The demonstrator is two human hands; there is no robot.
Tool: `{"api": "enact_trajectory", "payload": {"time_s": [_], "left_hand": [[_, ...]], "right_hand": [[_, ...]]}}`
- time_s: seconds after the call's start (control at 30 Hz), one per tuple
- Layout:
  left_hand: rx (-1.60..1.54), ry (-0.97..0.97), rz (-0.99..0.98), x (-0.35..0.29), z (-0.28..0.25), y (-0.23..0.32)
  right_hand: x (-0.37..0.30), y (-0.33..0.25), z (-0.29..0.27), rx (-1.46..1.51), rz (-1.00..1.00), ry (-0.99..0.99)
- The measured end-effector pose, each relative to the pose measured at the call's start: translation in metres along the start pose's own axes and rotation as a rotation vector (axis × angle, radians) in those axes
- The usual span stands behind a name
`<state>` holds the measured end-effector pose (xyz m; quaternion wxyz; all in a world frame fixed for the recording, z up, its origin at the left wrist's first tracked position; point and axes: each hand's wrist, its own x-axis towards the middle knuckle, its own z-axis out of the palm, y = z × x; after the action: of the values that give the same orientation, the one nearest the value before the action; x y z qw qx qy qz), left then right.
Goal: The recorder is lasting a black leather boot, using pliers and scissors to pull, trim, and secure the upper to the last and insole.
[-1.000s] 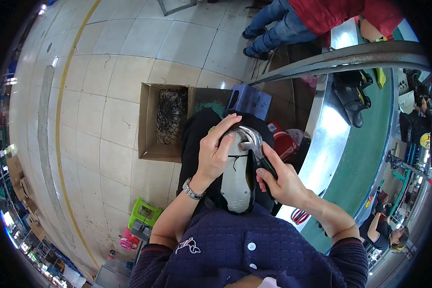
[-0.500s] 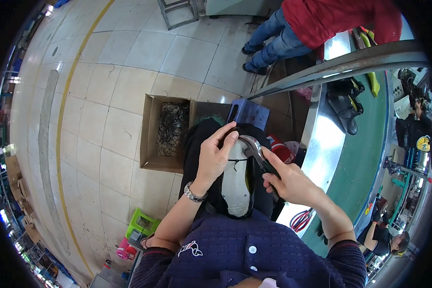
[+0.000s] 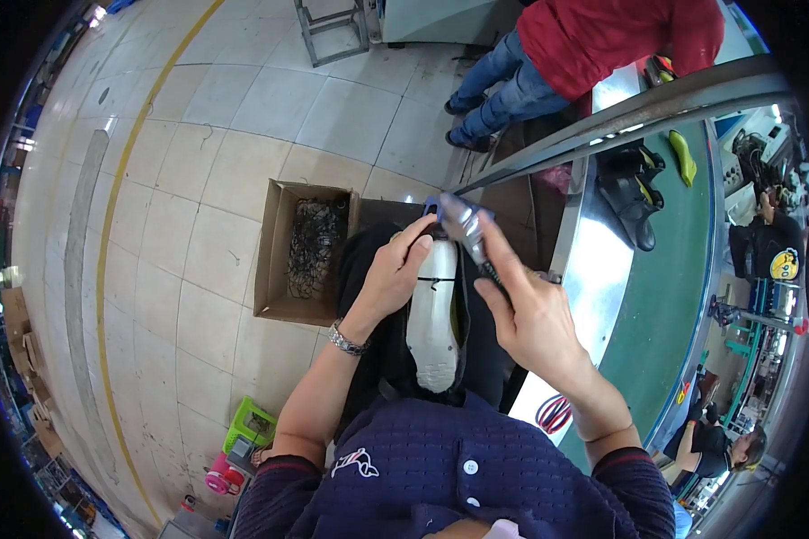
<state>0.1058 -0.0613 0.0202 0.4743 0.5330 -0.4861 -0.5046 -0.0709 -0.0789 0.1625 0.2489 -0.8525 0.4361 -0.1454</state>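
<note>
Shoe [image 3: 436, 337] lay underside up on the lap [image 3: 488, 364], far end pointing away, near end by the shirt [image 3: 530, 467]; probably set that way so the thighs braced it and the pale underside faced both hands; knotted black cord [image 3: 435, 280] crossed that underside; left hand [image 3: 390, 274] was curled on the far end, gripping it from the left, likely to stop twist; right hand [image 3: 535, 319] was closed round a hand tool [image 3: 465, 232], metal head over the far end; tool blurred, contact unclear; left forearm angled forward and inward; right elbow out, forearm slanting in from the right; open box [image 3: 277, 242] of dark wiry scraps [image 3: 315, 247] sat left of the legs; dark shoes [image 3: 627, 202] lay on the bench [image 3: 670, 287], right side.
</note>
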Motion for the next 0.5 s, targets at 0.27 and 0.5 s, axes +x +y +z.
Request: {"api": "enact_trajectory", "payload": {"time_s": [0.27, 0.5], "left_hand": [[0.102, -0.056, -0.091, 0.005, -0.004, 0.008], [-0.016, -0.044, -0.048, 0.007, 0.005, 0.001]], "right_hand": [[0.008, 0.008, 0.005, -0.186, 0.084, -0.205], [-0.007, 0.031, 0.045, -0.16, 0.217, -0.164]]}}
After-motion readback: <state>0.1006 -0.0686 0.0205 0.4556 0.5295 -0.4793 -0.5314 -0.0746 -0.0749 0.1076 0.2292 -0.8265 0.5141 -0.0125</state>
